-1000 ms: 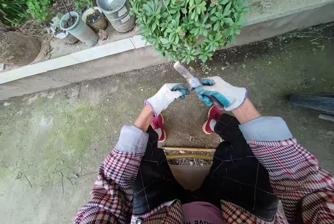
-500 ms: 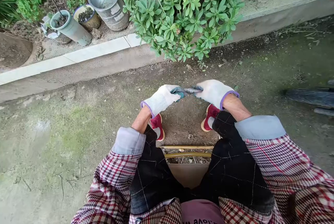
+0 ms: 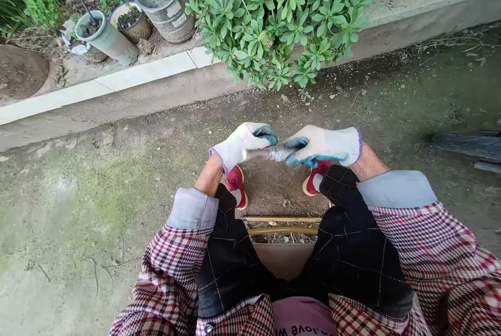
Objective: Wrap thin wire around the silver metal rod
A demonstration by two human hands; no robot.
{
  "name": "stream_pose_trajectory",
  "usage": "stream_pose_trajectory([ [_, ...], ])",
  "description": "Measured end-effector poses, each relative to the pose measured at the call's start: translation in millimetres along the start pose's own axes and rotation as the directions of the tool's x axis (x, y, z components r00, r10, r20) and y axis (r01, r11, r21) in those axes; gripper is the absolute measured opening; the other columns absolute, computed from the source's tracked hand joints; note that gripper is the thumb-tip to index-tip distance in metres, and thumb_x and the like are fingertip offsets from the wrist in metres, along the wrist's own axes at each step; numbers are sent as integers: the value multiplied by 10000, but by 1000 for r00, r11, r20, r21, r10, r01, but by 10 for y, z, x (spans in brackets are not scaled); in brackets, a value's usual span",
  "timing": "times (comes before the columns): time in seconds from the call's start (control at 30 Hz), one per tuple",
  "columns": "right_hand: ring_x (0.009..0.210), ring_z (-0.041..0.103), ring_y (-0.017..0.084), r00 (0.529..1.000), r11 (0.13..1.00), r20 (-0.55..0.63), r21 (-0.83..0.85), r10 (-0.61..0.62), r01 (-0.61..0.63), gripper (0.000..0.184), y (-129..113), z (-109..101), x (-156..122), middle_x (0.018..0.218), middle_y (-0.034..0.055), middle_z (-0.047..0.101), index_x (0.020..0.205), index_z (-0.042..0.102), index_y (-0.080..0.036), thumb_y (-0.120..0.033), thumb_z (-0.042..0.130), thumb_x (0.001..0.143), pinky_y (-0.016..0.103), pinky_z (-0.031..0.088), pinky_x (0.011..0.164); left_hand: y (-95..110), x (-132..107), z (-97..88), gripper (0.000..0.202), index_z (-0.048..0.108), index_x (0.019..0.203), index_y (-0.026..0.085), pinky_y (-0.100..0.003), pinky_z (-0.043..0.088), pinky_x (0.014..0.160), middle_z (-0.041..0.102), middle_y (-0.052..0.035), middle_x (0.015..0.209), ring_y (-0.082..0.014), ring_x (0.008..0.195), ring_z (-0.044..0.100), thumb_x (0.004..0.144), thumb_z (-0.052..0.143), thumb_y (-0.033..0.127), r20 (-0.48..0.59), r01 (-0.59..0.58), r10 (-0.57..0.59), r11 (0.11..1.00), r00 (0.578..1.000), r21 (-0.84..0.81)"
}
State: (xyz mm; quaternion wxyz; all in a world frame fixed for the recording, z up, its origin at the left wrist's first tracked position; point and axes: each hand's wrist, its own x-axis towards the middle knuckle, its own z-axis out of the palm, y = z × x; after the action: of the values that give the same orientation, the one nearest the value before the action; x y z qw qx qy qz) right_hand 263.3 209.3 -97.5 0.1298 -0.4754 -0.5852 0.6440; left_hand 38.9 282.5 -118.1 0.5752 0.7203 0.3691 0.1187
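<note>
Between my two gloved hands is a short pale stick [image 3: 256, 154] with thin silvery wire [image 3: 280, 154] coiled around its right part. My right hand [image 3: 313, 145], in a white glove with a blue-green palm, is closed around the right end at the coil. My left hand [image 3: 250, 140], gloved the same way, curls its fingers just above the stick. The stick's left end shows in front of the left glove's lower edge. What those left fingers grip is hidden. Motion blurs the stick.
Ahead, a leafy bush [image 3: 270, 28] hangs over a low raised edge [image 3: 148, 71]. A metal pot [image 3: 164, 7] and planters [image 3: 107, 38] stand at upper left. Red shoes [image 3: 236, 186] rest on the dirt ground. A dark, unclear object [image 3: 465, 147] lies at right.
My right hand has turned and shifted lower, with its palm side now showing. The stick's pale left end has come into view below my left fingers, which have curled more.
</note>
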Motion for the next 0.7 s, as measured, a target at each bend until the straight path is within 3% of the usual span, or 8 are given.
stream_pose_trajectory([
  [0.07,532,472,103,998,966,41,-258,36,-25,210,34,19,32,603,-39,563,708,643,-195,-356,747,793,248,352,495,16,-33,-2,131,707,787,147,-248,409,644,657,7,740,-123,685,515,718,636,234,38,1,-6,990,999,138],
  [0.17,541,447,126,984,798,-103,-576,143,-177,147,95,20,125,584,-23,541,691,634,-207,-272,693,808,292,314,534,66,-68,23,144,719,781,151,-255,364,600,621,24,678,-108,616,454,754,598,224,46,30,-46,951,998,309],
  [0.23,561,469,152,955,712,-240,-638,175,-292,114,128,-22,182,613,3,564,721,647,-213,-274,686,809,315,317,556,85,-65,42,154,707,775,150,-261,353,583,601,24,649,-103,583,431,786,584,241,8,54,-60,942,998,331],
  [0.3,606,507,174,918,693,-370,-626,140,-358,102,136,-87,211,668,29,600,773,662,-212,-298,684,822,321,330,574,83,-43,53,159,696,794,148,-259,365,578,604,19,648,-101,570,444,801,578,253,-50,75,-64,960,997,270],
  [0.4,606,509,162,831,796,-552,-476,59,-373,123,92,-143,194,675,21,591,791,645,-205,-309,688,840,304,362,568,67,-7,53,157,696,839,136,-247,419,604,656,-6,704,-104,602,521,782,576,220,-97,77,-67,991,993,108],
  [0.5,541,464,131,788,982,-609,-77,90,-171,185,12,-101,144,641,0,552,769,610,-207,-337,713,850,280,398,494,53,1,47,159,697,846,129,-239,461,646,692,-26,755,-110,656,582,765,572,187,-90,52,-52,999,995,2],
  [0.6,505,454,110,812,966,-568,259,134,22,211,-57,-29,89,643,5,569,782,627,-215,-354,780,825,253,406,413,15,-1,40,164,706,858,127,-241,469,661,708,-29,773,-114,676,593,773,582,193,-62,44,-44,999,997,4],
  [0.7,486,469,87,875,933,-476,347,85,98,233,-79,-6,27,644,0,601,802,661,-199,-362,826,782,212,404,380,-50,16,24,162,714,862,136,-246,468,664,715,-26,782,-118,680,585,798,594,225,-58,40,-37,998,998,45],
])
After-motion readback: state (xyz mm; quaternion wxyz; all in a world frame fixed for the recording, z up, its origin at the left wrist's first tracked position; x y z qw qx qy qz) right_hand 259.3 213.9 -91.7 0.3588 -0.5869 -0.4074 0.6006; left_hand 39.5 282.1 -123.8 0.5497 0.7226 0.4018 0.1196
